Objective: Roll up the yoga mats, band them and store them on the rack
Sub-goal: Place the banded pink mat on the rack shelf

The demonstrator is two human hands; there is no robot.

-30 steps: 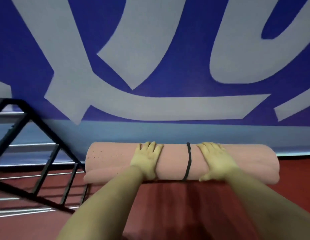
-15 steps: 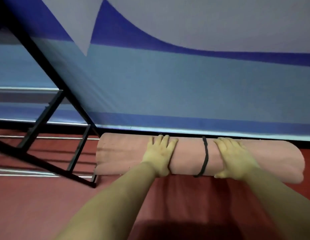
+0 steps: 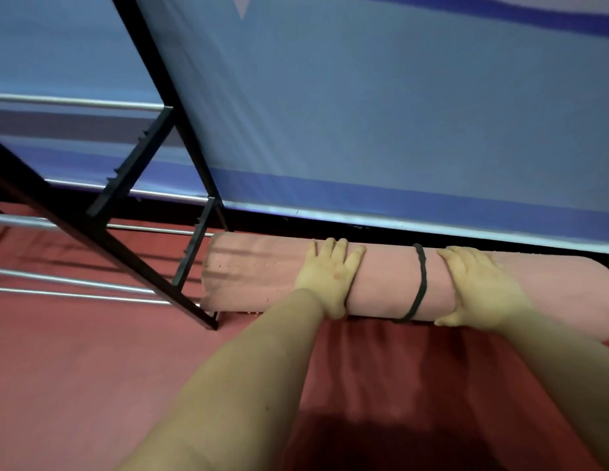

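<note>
A rolled pink yoga mat (image 3: 262, 277) lies sideways on the red floor, close to the blue wall. A black band (image 3: 421, 283) circles it near the middle. My left hand (image 3: 328, 277) grips the roll left of the band, fingers over the top and thumb underneath. My right hand (image 3: 479, 287) holds the roll just right of the band in the same way. The black metal rack (image 3: 133, 164) stands at the left, its foot touching or nearly touching the roll's left end.
The rack has silver horizontal rails (image 3: 75, 283) low over the floor and black sloping struts. A blue banner wall (image 3: 398, 113) runs behind the mat. Red floor (image 3: 92, 385) spreads in front, with my shadow at the bottom.
My view has dropped and moved closer to the floor, so the rack and mat look larger. Both hands keep the same hold on the banded roll.
</note>
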